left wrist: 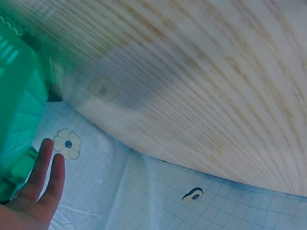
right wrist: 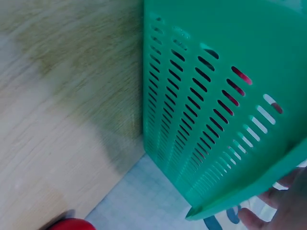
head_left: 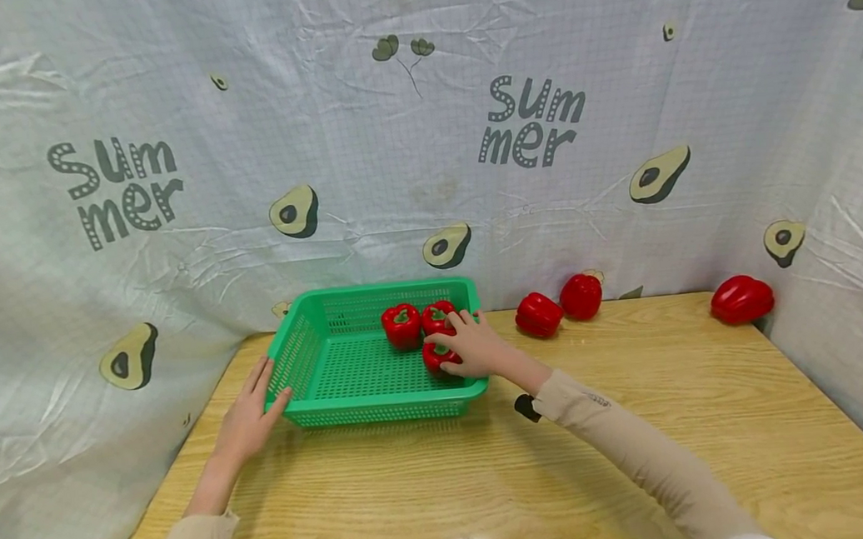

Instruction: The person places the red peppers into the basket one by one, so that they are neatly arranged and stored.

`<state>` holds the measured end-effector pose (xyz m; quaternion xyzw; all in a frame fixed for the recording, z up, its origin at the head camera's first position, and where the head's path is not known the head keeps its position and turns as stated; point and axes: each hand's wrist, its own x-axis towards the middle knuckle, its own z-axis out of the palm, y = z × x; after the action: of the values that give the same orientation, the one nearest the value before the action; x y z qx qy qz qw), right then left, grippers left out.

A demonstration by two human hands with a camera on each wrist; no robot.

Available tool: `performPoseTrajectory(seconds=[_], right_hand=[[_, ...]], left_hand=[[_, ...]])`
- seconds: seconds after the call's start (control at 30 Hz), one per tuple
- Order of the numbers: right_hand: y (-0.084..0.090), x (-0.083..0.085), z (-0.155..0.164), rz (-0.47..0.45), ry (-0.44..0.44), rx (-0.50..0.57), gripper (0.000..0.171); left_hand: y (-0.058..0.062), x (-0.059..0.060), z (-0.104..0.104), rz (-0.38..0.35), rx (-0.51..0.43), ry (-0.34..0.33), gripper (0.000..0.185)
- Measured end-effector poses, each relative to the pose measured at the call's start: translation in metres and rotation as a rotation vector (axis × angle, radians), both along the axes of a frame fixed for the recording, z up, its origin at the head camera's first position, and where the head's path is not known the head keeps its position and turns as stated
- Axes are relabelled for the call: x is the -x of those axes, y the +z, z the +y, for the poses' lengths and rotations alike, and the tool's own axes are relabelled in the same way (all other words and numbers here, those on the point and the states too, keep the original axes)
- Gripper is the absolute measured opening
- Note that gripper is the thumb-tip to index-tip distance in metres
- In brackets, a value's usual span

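Because the right hand [head_left: 476, 346] partly hides the front bell pepper [head_left: 432, 360], can't tell if it's gripped. Left hand [head_left: 248, 416] spread, touching green basket [head_left: 376, 401].

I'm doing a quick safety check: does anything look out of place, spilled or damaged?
One red pepper lies at the table's far right corner, oddly apart from the other peppers, and seems to reach the edge. I see nothing spilled or damaged.
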<state>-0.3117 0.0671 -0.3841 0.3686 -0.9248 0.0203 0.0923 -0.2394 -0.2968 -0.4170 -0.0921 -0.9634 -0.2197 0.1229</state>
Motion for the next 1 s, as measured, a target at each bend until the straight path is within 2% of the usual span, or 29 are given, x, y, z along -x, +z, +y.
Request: performPoseTrajectory(seconds=[0.23, 0.47, 0.67, 1.0], right_hand=[[0.0, -0.007, 0.015, 0.166, 0.077, 0.097, 0.039], [0.0, -0.009, 0.038, 0.223, 0.055, 0.116, 0.037], [-0.005, -0.009, 0.06, 0.241, 0.061, 0.215, 0.034], [-0.026, -0.003, 0.097, 0.355, 0.083, 0.345, 0.03]], left_hand=[[0.002, 0.0, 0.0, 0.0, 0.0, -0.001, 0.063], [0.001, 0.0, -0.002, 0.011, -0.009, -0.003, 0.064], [-0.001, -0.001, -0.001, 0.051, -0.015, -0.01, 0.064], [0.002, 0.0, 0.0, 0.005, -0.006, -0.008, 0.063]])
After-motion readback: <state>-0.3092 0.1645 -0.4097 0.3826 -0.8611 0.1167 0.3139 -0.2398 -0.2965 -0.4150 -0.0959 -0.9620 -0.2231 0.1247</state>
